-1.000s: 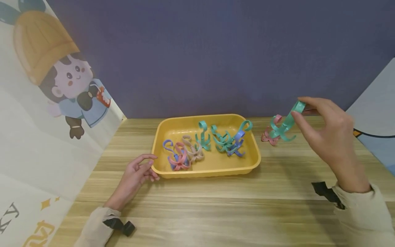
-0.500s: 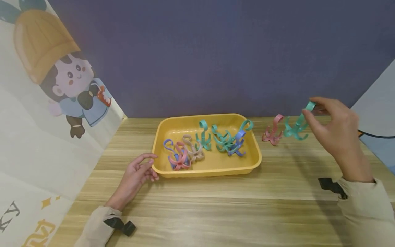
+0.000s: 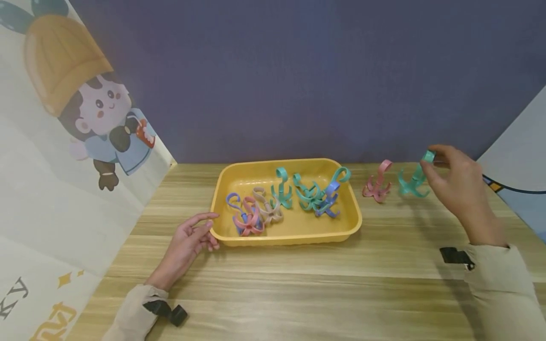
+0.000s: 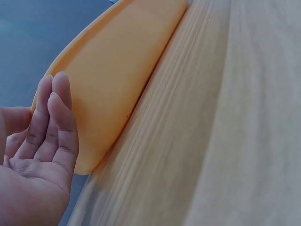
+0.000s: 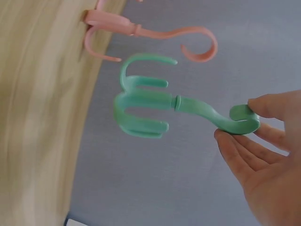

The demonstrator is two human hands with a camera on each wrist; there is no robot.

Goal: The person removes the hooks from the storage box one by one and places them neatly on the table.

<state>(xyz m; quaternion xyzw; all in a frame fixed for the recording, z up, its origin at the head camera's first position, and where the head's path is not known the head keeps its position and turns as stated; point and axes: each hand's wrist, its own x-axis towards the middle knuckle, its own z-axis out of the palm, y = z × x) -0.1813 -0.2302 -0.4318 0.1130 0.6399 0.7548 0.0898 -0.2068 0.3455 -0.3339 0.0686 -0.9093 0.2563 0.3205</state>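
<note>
My right hand [image 3: 458, 184] pinches the curled top of a green claw hook [image 3: 415, 177] between thumb and fingers. The hook hangs prongs down, close over the table at the back right; in the right wrist view, a gap shows between its prongs and the wood. Left of it, a pink claw hook [image 3: 377, 184] stands upright on its prongs. My left hand [image 3: 187, 244] holds the left rim of a yellow tray [image 3: 277, 240], thumb and index finger at the edge. In the left wrist view, other fingers [image 4: 63, 127] lie along the tray's outer wall [image 4: 113, 80].
Inside the tray, a blue hook [image 3: 233, 201], a pink hook [image 3: 249, 222] and a beige hook [image 3: 270, 210] cluster left. Several green hooks [image 3: 281, 189] and another blue hook [image 3: 328, 201] lie right. A dark blue wall [image 3: 298, 80] rises behind the wooden table [image 3: 298, 293].
My right hand has carried the green hook rightward, away from the pink hook, then lowered it toward the table. The left hand and tray have stayed in place.
</note>
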